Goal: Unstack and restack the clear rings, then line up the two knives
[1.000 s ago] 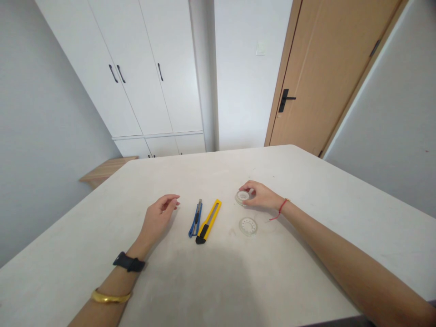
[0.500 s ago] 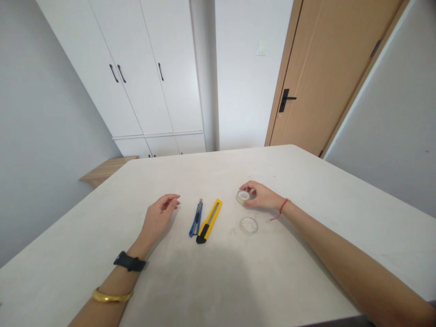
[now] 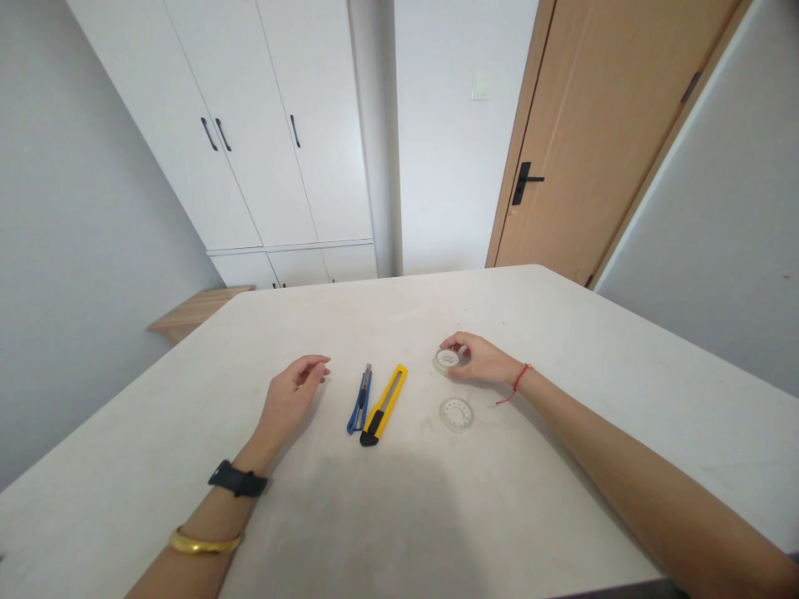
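Little has moved: the right hand (image 3: 480, 362) stays curled against a clear tape roll (image 3: 447, 360) on the desk (image 3: 562, 349). The roll looks light and stiff, best pinched by its rim. The left hand (image 3: 290, 399) lies loose and empty near a blue cutter (image 3: 359, 401).

No readable text or markings anywhere

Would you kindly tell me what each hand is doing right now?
Left hand: half open, empty, resting.
Right hand: curled, holding a small round clear object.

The left hand (image 3: 289, 397) rests half-open, the right hand (image 3: 482, 360) curled.
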`<state>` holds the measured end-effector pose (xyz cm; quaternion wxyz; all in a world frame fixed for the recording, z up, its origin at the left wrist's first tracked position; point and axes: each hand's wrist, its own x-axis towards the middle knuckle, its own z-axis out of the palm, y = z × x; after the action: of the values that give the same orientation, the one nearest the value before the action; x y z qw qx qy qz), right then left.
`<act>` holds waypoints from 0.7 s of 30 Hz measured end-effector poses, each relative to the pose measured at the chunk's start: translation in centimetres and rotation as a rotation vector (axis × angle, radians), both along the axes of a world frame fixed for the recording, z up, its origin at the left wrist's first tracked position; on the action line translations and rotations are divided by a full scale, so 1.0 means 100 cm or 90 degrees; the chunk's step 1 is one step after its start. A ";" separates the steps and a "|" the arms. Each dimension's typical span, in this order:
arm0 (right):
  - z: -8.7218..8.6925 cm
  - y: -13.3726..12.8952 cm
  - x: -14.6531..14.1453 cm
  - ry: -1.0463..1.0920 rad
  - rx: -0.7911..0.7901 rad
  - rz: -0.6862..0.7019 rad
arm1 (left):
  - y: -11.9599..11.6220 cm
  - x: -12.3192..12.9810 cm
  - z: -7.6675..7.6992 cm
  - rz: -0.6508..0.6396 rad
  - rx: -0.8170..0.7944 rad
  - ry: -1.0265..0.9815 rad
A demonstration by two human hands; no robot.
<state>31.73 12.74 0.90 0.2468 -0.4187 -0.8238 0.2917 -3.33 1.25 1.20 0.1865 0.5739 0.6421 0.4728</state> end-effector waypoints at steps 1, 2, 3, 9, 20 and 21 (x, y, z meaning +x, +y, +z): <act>0.000 -0.001 0.000 -0.001 -0.001 0.000 | 0.000 0.000 0.000 -0.002 0.000 0.000; 0.001 -0.001 -0.001 -0.003 -0.002 -0.001 | 0.000 0.000 0.000 -0.005 0.000 0.000; 0.002 -0.002 -0.001 -0.005 -0.001 -0.001 | 0.000 0.000 0.000 -0.006 -0.001 0.000; 0.003 -0.003 -0.002 -0.008 0.005 0.008 | 0.000 0.000 -0.001 -0.002 -0.001 0.000; -0.002 0.000 0.002 0.057 -0.063 -0.002 | -0.001 -0.001 -0.001 -0.004 0.002 0.006; 0.001 0.000 0.003 0.072 -0.072 -0.008 | -0.001 -0.001 -0.001 -0.002 0.003 0.007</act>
<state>32.05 12.75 0.97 0.2706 -0.4198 -0.7883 0.3593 -3.38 1.16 1.14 0.1822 0.5779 0.6411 0.4711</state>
